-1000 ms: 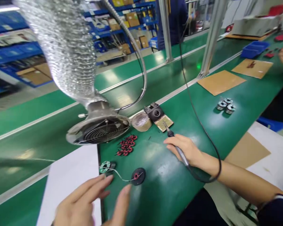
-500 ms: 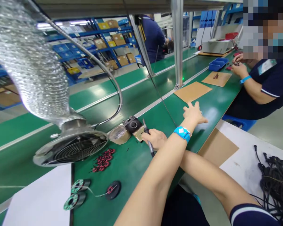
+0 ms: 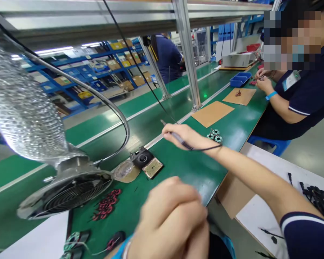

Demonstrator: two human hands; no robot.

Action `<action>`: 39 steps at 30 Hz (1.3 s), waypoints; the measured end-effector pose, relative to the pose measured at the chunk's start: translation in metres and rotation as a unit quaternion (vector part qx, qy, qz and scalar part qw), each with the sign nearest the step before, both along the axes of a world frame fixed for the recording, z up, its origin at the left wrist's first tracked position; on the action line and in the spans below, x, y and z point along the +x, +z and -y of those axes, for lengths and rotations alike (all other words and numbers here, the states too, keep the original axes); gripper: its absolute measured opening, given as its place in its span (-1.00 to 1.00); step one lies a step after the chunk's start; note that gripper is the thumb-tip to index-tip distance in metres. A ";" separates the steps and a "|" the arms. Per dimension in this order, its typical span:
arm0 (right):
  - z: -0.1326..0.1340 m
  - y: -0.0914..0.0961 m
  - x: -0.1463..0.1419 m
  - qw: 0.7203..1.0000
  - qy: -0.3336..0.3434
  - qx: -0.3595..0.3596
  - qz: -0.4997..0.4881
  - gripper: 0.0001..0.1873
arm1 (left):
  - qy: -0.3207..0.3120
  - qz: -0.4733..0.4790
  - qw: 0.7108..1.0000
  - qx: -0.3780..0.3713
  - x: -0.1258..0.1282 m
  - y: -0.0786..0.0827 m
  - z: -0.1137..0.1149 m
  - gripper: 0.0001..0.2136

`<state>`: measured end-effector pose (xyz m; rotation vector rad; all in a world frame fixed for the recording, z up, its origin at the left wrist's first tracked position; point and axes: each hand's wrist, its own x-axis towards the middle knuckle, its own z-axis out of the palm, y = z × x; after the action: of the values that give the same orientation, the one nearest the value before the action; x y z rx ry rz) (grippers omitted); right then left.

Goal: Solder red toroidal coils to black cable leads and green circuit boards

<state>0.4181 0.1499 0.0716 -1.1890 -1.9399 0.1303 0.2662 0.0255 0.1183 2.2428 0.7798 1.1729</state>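
Note:
My right hand (image 3: 185,135) grips a soldering iron (image 3: 178,139), its tip pointing up and left and its cable running back over the forearm. Close to the camera, my left hand (image 3: 175,216) is curled closed and slightly blurred; whatever its fingers may hold is hidden. Left of the right hand stands a soldering iron holder (image 3: 143,158) with a cleaning sponge (image 3: 152,168) in its tray. Three green ring-shaped circuit boards (image 3: 214,136) lie together on the green bench (image 3: 183,169), beyond the right wrist.
A fume extractor hood (image 3: 67,190) hangs at left above a pile of red-and-black small parts (image 3: 108,205). A roll of tape (image 3: 126,171) sits beside the holder. Cardboard sheets (image 3: 212,113) and a blue bin (image 3: 240,79) lie farther back, near a co-worker (image 3: 297,90).
My left hand has drawn back from the far bench toward the camera and closed. My right hand has lifted the soldering iron away from the holder. The ring boards now show.

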 end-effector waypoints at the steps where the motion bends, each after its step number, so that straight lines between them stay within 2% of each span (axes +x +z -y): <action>1: -0.004 0.015 0.016 0.999 0.036 0.006 0.012 -0.69 | -0.085 -0.032 0.994 0.056 0.005 -0.022 -0.005 -0.87; 2: -0.007 0.029 0.032 0.998 0.051 0.012 0.018 -0.72 | -0.101 -0.079 0.990 0.067 0.018 -0.046 -0.016 -0.83; 4: -0.011 0.048 0.060 0.998 0.055 0.021 0.023 -0.74 | -0.033 -0.179 0.983 0.024 0.059 -0.087 -0.048 -0.57; 6: -0.014 0.055 0.082 0.999 0.030 0.026 0.025 -0.75 | 0.055 -0.246 0.966 -0.051 0.105 -0.114 -0.081 -0.21; 7: -0.014 0.053 0.093 0.999 0.009 0.027 0.026 -0.75 | 0.074 -0.251 0.963 -0.068 0.125 -0.122 -0.094 -0.11; 9: -0.012 0.038 0.113 0.999 -0.040 0.024 0.027 -0.74 | 0.101 -0.249 0.959 -0.089 0.155 -0.129 -0.109 -0.02; 11: -0.008 0.013 0.133 0.996 -0.087 0.013 0.031 -0.72 | 0.117 -0.240 0.959 -0.099 0.170 -0.133 -0.113 0.01; 15: 0.002 -0.041 0.164 0.988 -0.143 -0.028 0.043 -0.68 | 0.143 -0.229 0.956 -0.111 0.179 -0.143 -0.111 -0.07; 17: 0.006 -0.059 0.169 0.986 -0.154 -0.041 0.045 -0.66 | 0.151 -0.228 0.955 -0.114 0.180 -0.147 -0.112 -0.17; 19: 0.010 -0.070 0.165 0.985 -0.160 -0.044 0.044 -0.69 | 0.152 -0.229 0.955 -0.115 0.179 -0.149 -0.113 -0.27; 23: 0.018 -0.077 0.147 0.984 -0.170 -0.031 0.033 -0.77 | 0.141 -0.234 0.956 -0.111 0.169 -0.149 -0.113 -0.42; 27: 0.031 -0.080 0.119 0.984 -0.175 -0.024 0.026 -0.77 | 0.127 -0.237 0.958 -0.102 0.139 -0.148 -0.103 -0.43; 30: 0.047 -0.085 0.086 0.985 -0.167 -0.027 0.020 -0.77 | 0.113 -0.239 0.960 -0.091 0.101 -0.150 -0.088 -0.47; 33: 0.063 -0.093 0.041 0.988 -0.150 -0.033 0.010 -0.77 | 0.109 -0.243 0.960 -0.086 0.055 -0.152 -0.071 -0.50; 39: 0.080 -0.103 -0.055 0.994 -0.103 -0.036 -0.017 -0.78 | 0.152 -0.234 0.956 -0.094 -0.033 -0.158 -0.050 -0.60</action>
<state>0.3632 0.0704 -0.0312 -1.4175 -1.7830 0.1106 0.2332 0.0757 -0.0393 2.3158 1.4003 0.6458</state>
